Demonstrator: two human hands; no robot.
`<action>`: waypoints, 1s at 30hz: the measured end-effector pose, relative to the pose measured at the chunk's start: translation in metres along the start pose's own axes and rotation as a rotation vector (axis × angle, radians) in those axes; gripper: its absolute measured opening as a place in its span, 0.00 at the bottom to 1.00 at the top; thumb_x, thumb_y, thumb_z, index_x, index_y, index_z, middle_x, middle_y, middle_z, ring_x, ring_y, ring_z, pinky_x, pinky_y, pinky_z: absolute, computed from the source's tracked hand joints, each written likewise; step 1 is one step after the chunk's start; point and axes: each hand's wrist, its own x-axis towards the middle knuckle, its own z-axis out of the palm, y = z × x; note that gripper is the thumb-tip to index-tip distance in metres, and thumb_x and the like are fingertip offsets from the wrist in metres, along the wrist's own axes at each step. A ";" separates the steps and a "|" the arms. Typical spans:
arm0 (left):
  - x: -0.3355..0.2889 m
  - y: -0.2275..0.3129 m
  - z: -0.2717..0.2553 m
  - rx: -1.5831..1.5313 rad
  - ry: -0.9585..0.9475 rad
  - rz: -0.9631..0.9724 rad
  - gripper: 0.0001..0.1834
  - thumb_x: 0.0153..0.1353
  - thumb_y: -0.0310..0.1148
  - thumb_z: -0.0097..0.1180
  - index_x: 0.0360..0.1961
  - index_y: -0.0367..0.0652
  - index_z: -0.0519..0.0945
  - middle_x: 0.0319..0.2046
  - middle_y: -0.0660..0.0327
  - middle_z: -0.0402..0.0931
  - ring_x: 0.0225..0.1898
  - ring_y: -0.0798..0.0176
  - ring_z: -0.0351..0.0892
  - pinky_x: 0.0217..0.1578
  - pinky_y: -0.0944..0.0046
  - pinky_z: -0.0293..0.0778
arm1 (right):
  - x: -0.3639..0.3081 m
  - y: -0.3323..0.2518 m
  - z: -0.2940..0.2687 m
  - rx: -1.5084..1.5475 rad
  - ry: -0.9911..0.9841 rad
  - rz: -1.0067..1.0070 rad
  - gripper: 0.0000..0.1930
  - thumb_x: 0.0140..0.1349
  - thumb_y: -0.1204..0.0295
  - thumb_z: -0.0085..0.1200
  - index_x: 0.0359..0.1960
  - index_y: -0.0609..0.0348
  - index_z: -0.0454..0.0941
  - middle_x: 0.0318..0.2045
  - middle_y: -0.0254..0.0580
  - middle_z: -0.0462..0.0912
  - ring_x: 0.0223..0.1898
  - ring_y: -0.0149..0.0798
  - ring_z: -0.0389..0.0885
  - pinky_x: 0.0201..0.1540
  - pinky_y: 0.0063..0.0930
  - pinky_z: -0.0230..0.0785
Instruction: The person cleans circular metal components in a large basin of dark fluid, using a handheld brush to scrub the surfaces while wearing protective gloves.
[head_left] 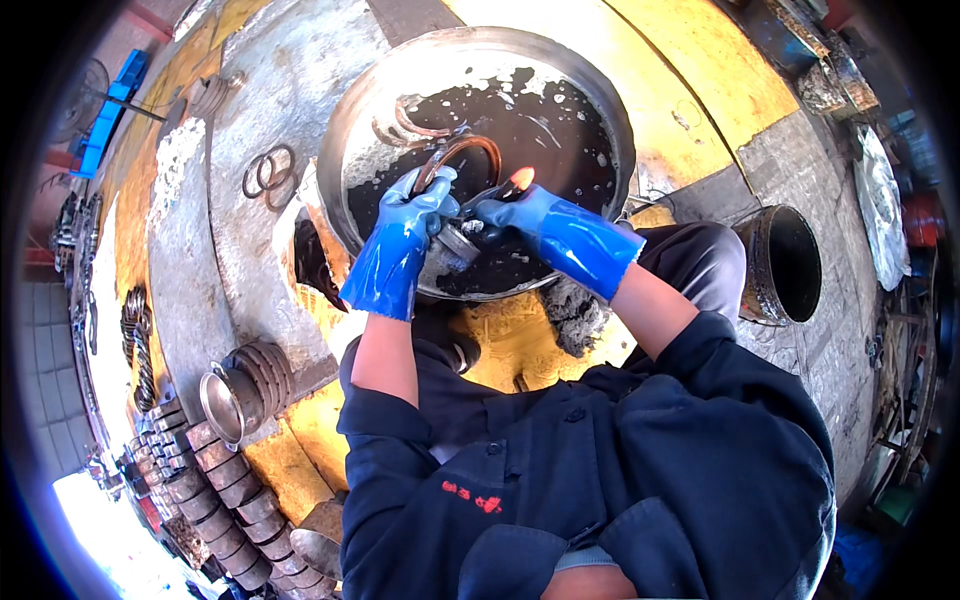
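Note:
Both hands wear blue rubber gloves and work over a wide round metal pan (345, 95) holding dark liquid with pale foam. My left hand (400, 235) is closed on a brown metal ring (488, 150), which stands up tilted above the liquid. Gripped in my right hand (560, 230) is a brush with an orange handle tip (523, 178). Its greyish bristle end (458, 245) points down beside the left hand, near the ring's lower part, which the glove hides. More curved ring pieces (405, 122) lie in the foam at the pan's far left.
Loose dark rings (268, 175) lie on the floor at left. Nearer stand a row of metal rings (262, 380) and stacked metal cylinders (225, 480), with a chain (137, 345) farther left. A dark bucket (760, 265) is by my right knee; a fuzzy dark clump (575, 318) touches the pan's near side.

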 end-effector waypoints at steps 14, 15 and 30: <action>0.018 -0.008 -0.019 -0.249 0.241 -0.099 0.11 0.61 0.37 0.64 0.44 0.49 0.84 0.26 0.63 0.82 0.15 0.77 0.61 0.16 0.77 0.57 | -0.005 0.006 -0.025 -0.659 0.390 -0.180 0.14 0.61 0.62 0.53 0.44 0.53 0.83 0.39 0.45 0.86 0.42 0.45 0.85 0.48 0.35 0.77; 0.018 -0.009 -0.019 -0.288 0.247 -0.140 0.11 0.61 0.38 0.64 0.44 0.49 0.84 0.27 0.63 0.82 0.15 0.77 0.60 0.16 0.77 0.57 | -0.010 0.000 -0.025 -0.514 0.277 -0.321 0.13 0.62 0.67 0.52 0.44 0.57 0.83 0.38 0.43 0.87 0.41 0.41 0.85 0.48 0.32 0.77; 0.010 -0.009 -0.032 -0.466 -0.096 -0.092 0.21 0.69 0.45 0.53 0.54 0.43 0.78 0.32 0.65 0.76 0.19 0.75 0.58 0.20 0.72 0.57 | 0.011 0.011 -0.027 -1.034 0.374 -0.773 0.13 0.58 0.66 0.59 0.45 0.43 0.83 0.45 0.35 0.85 0.50 0.43 0.82 0.54 0.34 0.75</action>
